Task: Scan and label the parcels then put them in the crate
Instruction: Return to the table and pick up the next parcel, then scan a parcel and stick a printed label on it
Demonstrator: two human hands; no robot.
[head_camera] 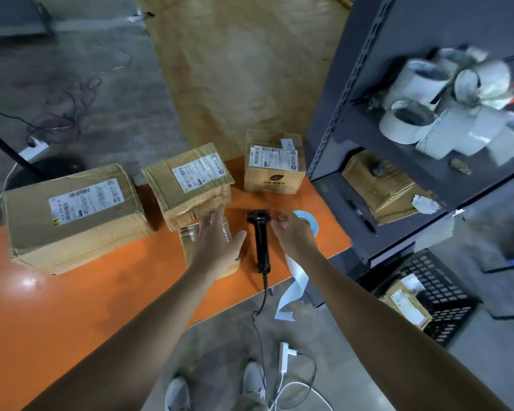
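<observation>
Several cardboard parcels lie on the orange table [72, 298]: a large one [72, 215] at the left, a flattened one [190, 182] in the middle, a small upright box [273, 164] at the back, and a small flat parcel [190, 247] under my left hand [217, 235]. That hand hovers over it with straight, spread fingers. A black handheld scanner [261, 241] lies between my hands, its cable hanging off the table. My right hand [291, 232] pinches something small beside the label roll [309, 221], whose backing strip [291, 292] trails off the edge.
A black plastic crate [439, 286] on the floor at the right holds one parcel [404, 304]. A grey metal shelf unit [368, 114] stands beside the table with white rolls [445, 105], a cardboard box and a pen. A white charger and cables lie by my feet.
</observation>
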